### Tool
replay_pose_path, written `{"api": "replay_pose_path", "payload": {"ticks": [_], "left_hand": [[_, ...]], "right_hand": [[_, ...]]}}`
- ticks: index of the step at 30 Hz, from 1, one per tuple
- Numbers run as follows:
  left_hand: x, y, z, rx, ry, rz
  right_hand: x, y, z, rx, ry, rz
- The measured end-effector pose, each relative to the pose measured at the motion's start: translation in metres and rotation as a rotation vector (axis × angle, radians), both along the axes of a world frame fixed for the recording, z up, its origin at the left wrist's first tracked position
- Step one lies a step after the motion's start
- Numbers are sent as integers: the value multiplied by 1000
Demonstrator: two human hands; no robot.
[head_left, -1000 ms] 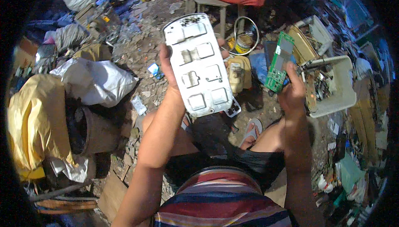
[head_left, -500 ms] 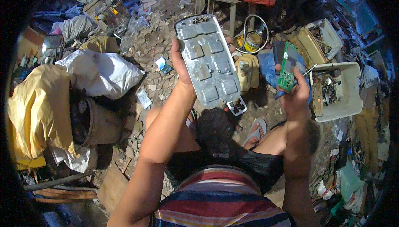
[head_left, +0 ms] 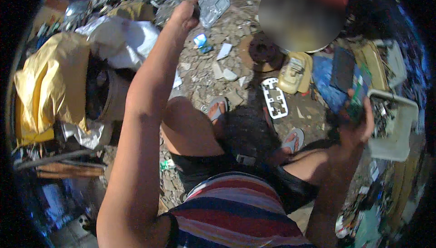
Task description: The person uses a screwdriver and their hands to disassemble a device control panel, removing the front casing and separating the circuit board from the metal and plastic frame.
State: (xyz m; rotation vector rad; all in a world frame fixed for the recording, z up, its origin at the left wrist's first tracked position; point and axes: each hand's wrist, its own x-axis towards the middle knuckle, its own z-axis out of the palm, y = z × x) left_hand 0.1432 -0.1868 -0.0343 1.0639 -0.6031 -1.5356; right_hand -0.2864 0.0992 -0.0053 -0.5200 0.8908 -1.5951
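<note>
My left arm reaches out to the far left. My left hand (head_left: 185, 15) has its fingers at the near-left edge of a thin grey panel (head_left: 211, 0) with raised rectangular pads, and seems to grip it; motion smears the fingertips. On the right, my right hand (head_left: 359, 123) is in shade with its fingers curled round a green circuit board (head_left: 355, 99), which is blurred. Beyond that hand, a dark flat rectangular piece (head_left: 342, 68) overlaps a blue plastic bag (head_left: 323, 84). A white frame with cut-outs (head_left: 274, 98) lies on the ground between my feet and a cream plastic casing (head_left: 294, 73).
At the left stand a yellow sack (head_left: 52, 80), a white sack (head_left: 131, 43) and a dark bucket (head_left: 113, 96). A whitish bin (head_left: 395, 146) with scrap is at the right. A brown round object (head_left: 247, 52) sits beyond the frame. Rubble covers the ground; a blurred patch hides the far middle.
My left hand has swung the grey panel from in front of me to the far left. My right hand has lowered with the circuit board. The white frame on the ground is now in full sight.
</note>
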Motion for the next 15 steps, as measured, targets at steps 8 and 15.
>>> {"api": "replay_pose_path", "payload": {"ticks": [8,15], "left_hand": [[284,136,-217,171,-1002,35],[317,157,-343,492,-510,394]], "right_hand": [[24,-15,-25,268,-28,-11],[83,-45,-10,498,-36,-93]]}}
